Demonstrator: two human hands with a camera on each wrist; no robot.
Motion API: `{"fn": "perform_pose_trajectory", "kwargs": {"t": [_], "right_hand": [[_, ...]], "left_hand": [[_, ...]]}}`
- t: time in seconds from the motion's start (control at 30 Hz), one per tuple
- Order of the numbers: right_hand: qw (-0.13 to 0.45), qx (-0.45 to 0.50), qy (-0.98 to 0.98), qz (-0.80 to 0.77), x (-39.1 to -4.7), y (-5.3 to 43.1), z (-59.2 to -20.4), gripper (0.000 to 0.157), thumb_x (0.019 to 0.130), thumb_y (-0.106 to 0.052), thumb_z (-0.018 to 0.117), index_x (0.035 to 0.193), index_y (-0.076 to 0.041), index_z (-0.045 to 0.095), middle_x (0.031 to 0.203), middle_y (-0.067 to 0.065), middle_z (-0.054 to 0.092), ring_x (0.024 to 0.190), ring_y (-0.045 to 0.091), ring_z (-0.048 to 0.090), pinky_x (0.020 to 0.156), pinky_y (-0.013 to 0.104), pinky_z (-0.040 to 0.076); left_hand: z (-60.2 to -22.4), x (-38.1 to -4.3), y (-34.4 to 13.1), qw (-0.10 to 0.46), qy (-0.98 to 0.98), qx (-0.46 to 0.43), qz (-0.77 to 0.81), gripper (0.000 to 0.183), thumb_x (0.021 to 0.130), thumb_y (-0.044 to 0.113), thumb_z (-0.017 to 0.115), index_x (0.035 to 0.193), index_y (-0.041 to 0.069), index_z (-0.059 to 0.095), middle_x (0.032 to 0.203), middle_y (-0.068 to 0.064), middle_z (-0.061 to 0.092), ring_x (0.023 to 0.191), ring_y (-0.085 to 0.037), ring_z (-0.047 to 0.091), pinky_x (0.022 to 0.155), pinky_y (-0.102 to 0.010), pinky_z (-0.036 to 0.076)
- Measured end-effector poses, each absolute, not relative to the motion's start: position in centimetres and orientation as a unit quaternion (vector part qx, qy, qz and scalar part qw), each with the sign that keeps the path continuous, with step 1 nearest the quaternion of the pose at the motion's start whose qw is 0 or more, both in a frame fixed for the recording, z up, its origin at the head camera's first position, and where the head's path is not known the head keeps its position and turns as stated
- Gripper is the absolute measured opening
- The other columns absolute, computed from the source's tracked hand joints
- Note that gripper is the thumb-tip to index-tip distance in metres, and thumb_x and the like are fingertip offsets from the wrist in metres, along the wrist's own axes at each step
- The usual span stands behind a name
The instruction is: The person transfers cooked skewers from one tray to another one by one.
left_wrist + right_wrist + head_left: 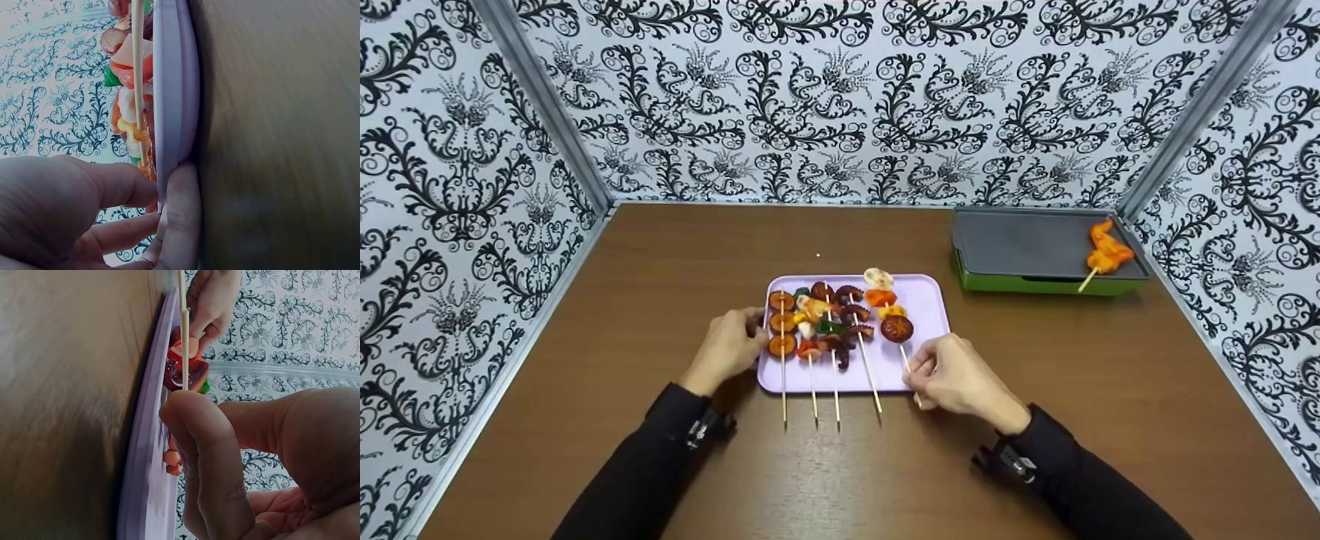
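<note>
A light purple tray (pixel 926 300) lies on the table, bearing several food skewers whose sticks point toward me. My left hand (pixel 727 346) grips the tray's left edge; in the left wrist view its thumb is above the rim and a finger (pixel 181 219) underneath. At the tray's front right, my right hand (pixel 956 375) pinches the stick of a skewer with a brown mushroom cap (pixel 897 328), yellow and orange pieces and a pale round slice (pixel 878 279). Beside it lies a tentacle skewer (pixel 855 315). At the left is a skewer of orange round slices (pixel 782 322).
A green grill box (pixel 997 283) with a dark grey top plate (pixel 1020 240) stands at the back right. One orange wing-shaped skewer (pixel 1108 249) rests on it, its stick over the front edge. Patterned walls (pixel 810 97) enclose the brown table (pixel 840 480) at the back and sides.
</note>
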State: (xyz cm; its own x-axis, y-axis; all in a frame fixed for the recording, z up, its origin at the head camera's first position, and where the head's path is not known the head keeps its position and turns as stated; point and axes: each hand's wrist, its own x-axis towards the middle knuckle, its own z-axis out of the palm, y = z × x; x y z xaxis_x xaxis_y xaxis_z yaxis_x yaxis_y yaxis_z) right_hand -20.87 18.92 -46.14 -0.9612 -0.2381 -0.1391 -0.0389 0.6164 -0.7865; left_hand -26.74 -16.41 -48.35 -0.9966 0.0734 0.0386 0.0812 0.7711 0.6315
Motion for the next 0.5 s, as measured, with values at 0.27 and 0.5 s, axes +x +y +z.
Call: {"fn": "perform_pose_trajectory", "kwargs": {"t": [0.27,0.5], "right_hand": [[0.129,-0.078,0.891,-0.429,-20.54,18.63,-46.55,0.005,0.08,-0.009,0.072,0.081,-0.008,0.068,0.07,0.005,0.068,0.054,0.015,0.068,0.052,0.031,0.058],[0.137,-0.086,0.886,-0.434,-20.31,18.47,-46.67,0.003,0.08,-0.007,0.071,0.081,-0.007,0.068,0.068,0.005,0.067,0.055,0.014,0.067,0.053,0.032,0.058]], "left_hand": [[-48.3,-26.64,-16.34,-0.005,-0.938,-0.033,-0.346,0.047,0.09,0.016,0.063,0.136,0.008,0.061,0.09,-0.007,0.068,0.077,-0.02,0.065,0.058,-0.026,0.053],[-48.34,-26.67,-16.3,-0.002,-0.937,-0.034,-0.349,0.047,0.089,0.015,0.063,0.136,0.008,0.062,0.089,-0.007,0.068,0.074,-0.019,0.065,0.055,-0.026,0.053]]}}
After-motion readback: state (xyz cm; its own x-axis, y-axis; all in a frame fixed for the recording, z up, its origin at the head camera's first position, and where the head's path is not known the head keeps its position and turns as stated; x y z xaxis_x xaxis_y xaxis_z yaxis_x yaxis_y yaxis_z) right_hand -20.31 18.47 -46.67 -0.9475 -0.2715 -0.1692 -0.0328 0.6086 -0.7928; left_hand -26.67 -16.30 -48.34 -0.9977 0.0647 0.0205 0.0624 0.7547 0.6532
